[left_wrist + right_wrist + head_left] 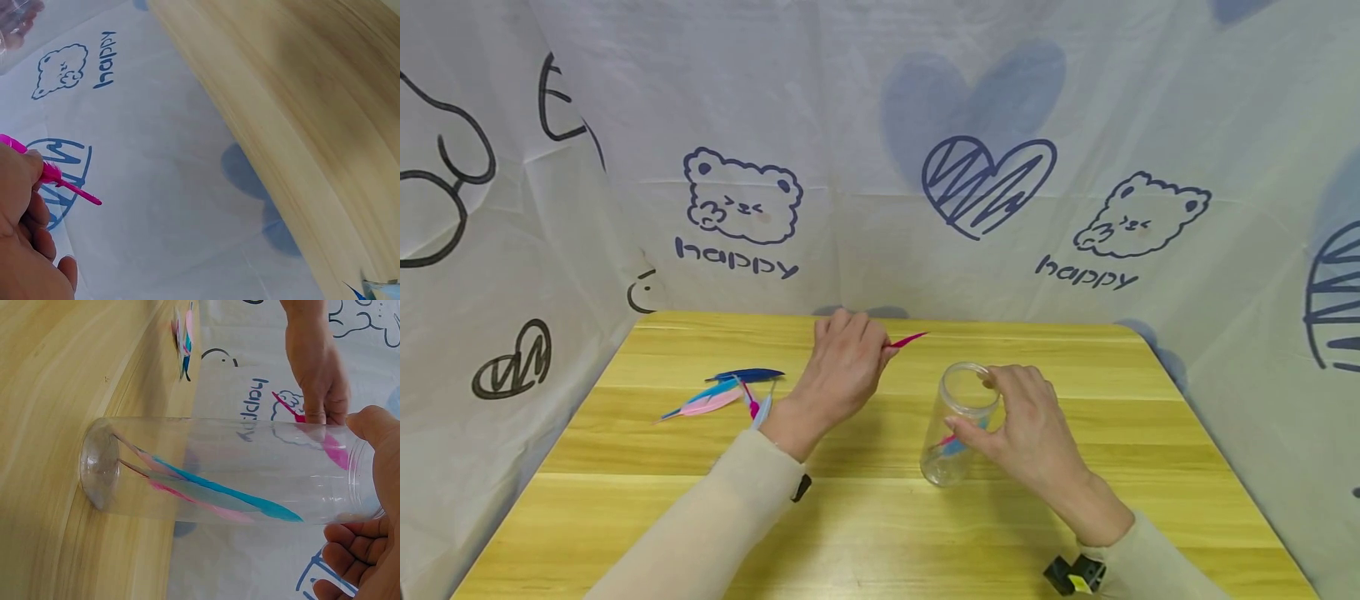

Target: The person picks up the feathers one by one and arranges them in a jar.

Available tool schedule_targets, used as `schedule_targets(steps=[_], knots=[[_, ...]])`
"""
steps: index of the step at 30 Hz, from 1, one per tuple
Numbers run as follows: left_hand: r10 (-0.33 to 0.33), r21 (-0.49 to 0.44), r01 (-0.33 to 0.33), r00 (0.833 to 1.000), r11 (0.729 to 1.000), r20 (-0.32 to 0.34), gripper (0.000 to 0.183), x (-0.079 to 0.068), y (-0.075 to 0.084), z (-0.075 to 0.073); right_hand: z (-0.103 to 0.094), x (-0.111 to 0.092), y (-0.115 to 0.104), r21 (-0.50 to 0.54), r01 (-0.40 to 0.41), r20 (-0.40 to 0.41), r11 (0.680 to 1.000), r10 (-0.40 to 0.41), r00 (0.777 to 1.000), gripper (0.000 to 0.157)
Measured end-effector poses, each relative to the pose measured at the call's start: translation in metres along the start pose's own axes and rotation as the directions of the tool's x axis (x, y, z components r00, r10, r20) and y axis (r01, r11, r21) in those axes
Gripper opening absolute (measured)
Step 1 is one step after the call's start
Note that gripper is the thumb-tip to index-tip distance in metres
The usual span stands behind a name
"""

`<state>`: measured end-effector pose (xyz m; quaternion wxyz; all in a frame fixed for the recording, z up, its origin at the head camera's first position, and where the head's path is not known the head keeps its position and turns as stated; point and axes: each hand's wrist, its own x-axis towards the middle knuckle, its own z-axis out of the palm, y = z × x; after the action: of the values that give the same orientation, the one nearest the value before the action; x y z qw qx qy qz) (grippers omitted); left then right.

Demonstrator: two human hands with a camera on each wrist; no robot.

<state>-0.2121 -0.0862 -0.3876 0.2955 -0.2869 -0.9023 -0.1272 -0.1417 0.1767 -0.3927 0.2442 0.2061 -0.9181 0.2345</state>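
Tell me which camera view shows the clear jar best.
The right wrist view: the clear jar spans most of the frame, with feathers visible inside. The head view shows it smaller, partly covered by the right hand; the left wrist view catches only part of it in the top left corner.

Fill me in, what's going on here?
A person's right hand grips a clear jar near its open mouth, with several feathers inside. The left hand pinches a magenta feather, not yet in the jar. Loose feathers lie on the table to the left.
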Motion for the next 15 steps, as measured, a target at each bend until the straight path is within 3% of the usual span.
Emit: schedule_targets(steps=[8, 15], knots=[[0.036, -0.003, -0.036, 0.999, 0.999, -0.023, 0.019, 0.008, 0.007, -0.010, 0.001, 0.002, 0.001, 0.005, 0.010, -0.003, 1.000, -0.010, 1.000, 0.063], [0.078, -0.079, -0.084, 0.994, 0.993, -0.081, 0.017, 0.022, 0.028, -0.026, 0.001, 0.001, 0.001, 0.000, 0.030, -0.018, 1.000, -0.030, 0.999, 0.062]])
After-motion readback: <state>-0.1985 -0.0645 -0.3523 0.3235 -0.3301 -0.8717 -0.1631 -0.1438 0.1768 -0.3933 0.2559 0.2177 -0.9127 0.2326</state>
